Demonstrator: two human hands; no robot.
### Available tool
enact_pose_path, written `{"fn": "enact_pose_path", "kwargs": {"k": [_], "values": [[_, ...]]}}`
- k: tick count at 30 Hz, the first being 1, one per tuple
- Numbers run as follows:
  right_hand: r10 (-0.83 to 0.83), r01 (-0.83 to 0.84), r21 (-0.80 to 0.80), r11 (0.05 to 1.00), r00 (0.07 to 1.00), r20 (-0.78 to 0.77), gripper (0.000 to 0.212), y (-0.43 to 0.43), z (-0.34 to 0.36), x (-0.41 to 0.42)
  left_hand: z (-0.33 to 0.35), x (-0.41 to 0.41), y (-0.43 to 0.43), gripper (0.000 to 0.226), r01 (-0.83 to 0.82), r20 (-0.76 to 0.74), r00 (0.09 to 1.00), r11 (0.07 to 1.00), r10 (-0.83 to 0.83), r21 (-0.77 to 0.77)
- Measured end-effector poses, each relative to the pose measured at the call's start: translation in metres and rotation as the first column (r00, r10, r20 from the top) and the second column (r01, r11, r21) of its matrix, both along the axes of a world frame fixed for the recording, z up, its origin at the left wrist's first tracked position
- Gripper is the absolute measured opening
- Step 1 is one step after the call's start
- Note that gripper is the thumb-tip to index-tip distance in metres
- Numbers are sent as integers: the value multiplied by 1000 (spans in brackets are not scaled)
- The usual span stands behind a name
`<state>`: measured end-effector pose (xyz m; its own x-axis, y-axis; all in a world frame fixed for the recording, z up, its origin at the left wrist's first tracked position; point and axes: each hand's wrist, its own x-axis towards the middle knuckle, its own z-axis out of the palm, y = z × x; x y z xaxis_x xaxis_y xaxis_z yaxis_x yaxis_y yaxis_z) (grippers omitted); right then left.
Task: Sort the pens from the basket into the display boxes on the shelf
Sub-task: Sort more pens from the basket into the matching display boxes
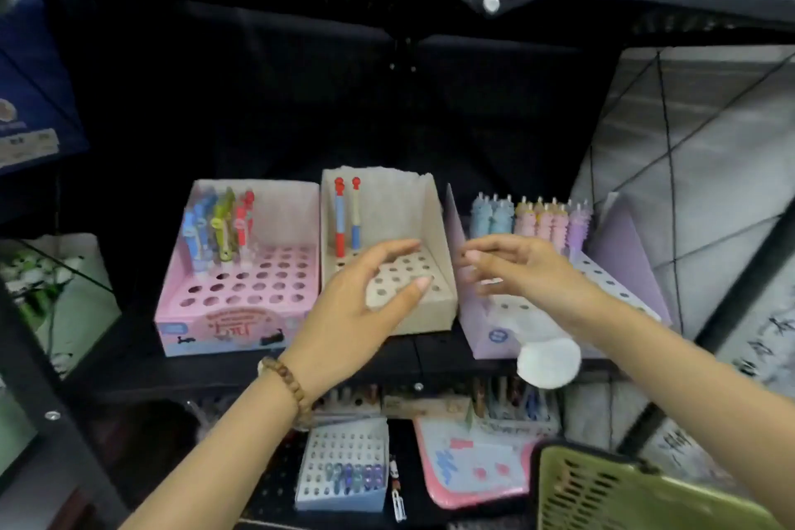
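Head view suggests sorting is partway: few pens (533,219) stand in the mid-frame display boxes (435,228), many holes bare; left hand (361,306) and right hand (529,271) hover with wide, empty grips; basket (623,491) lower right.

You'll see a white disc (548,361); just below it a pink pad (473,475), and far up-left of it a blue box (34,99).

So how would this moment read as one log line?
left hand: open, empty, in front of beige box | right hand: open, empty, in front of lilac box | green basket: low, by right arm
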<state>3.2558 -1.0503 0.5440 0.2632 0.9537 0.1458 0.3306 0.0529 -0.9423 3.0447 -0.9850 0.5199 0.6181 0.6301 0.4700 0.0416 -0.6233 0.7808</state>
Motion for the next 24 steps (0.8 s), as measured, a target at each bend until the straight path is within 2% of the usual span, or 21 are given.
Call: {"fn": "enact_pose_path", "kwargs": {"k": [3,6,8,10,12,15,17,19,21,22,24], "values": [[-33,20,-172,985,997,-72,30,-75,-24,42,-25,46,-47,46,248,-80,960,949,-268,-197],[-123,108,-422,900,992,-9,20,-155,-75,90,-72,111,-98,40,398,-270,839,871,-472,-287],[-142,197,-542,817,980,142,12,-206,-120,124,-106,154,-132,43,495,-437,672,801,-598,-337],[-86,261,-675,691,956,281,22,-253,-166,149,-144,193,-161,46,544,-575,484,742,-660,-392],[-77,295,-753,588,947,311,28,-291,-202,164,-184,226,-182,49,550,-678,334,719,-655,-425],[-122,283,-765,579,957,263,31,-317,-234,168,-242,257,-205,63,501,-766,140,712,-627,-491],[-203,307,-726,615,952,231,31,-326,-252,171,-277,271,-218,67,511,-773,83,693,-629,-509],[-354,366,-666,650,921,160,29,-332,-267,173,-306,281,-228,74,635,-872,81,699,-482,-327],[-488,394,-616,682,873,18,27,-337,-276,175,-327,289,-233,85,757,-953,147,650,-266,-65],[-529,392,-609,690,847,-53,25,-339,-279,175,-335,293,-235,88,787,-962,175,616,-207,11],[-563,379,-619,688,817,-124,23,-339,-281,177,-343,301,-239,92,815,-968,171,579,-181,36]]}}
